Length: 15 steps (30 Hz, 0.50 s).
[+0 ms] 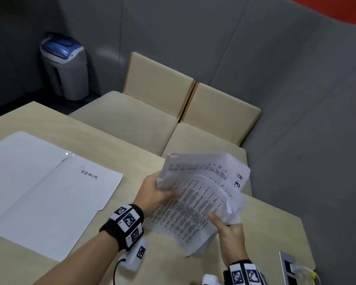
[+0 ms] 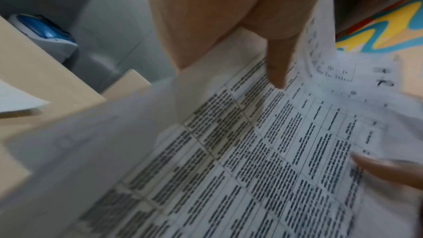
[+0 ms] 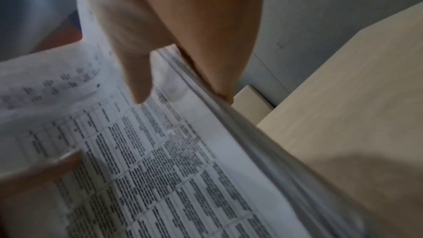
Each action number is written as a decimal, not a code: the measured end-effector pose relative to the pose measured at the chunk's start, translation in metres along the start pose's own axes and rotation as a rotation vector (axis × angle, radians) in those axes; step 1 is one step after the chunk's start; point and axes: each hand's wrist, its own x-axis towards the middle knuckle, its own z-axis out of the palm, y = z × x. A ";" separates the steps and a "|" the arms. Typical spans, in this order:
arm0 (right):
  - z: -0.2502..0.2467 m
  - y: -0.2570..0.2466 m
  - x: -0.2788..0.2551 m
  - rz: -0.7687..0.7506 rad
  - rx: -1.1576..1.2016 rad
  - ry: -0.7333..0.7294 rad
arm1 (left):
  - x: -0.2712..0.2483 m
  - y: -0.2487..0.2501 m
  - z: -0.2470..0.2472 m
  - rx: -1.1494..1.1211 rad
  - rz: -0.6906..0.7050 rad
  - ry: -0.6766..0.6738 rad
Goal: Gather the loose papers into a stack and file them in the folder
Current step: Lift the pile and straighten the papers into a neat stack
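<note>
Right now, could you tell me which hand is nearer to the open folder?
Left. The left hand grips the papers just right of the folder; the right hand holds them farther away.

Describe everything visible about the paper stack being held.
The paper stack is a thick, uneven bundle of white sheets printed with dense tabular text, one curled sheet handwritten "H.R." It is held tilted above the table, edges misaligned. The left hand grips its far-left edge; the right hand pinches its near-right edge.
</note>
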 end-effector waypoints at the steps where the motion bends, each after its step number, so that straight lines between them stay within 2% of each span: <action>1: 0.000 0.000 0.003 -0.017 -0.033 0.037 | 0.000 0.003 0.004 -0.015 0.012 0.016; 4: -0.003 -0.009 0.009 -0.113 -0.072 0.093 | 0.001 0.019 0.000 -0.090 0.095 0.057; 7: -0.007 -0.020 0.011 -0.233 -0.089 0.019 | 0.005 0.022 -0.014 -0.094 0.168 0.024; 12: -0.001 -0.037 0.017 -0.311 -0.141 0.039 | 0.013 0.007 -0.022 0.044 0.103 -0.003; 15: 0.015 -0.053 0.017 -0.351 -0.119 0.050 | 0.021 -0.004 -0.022 0.014 0.042 -0.031</action>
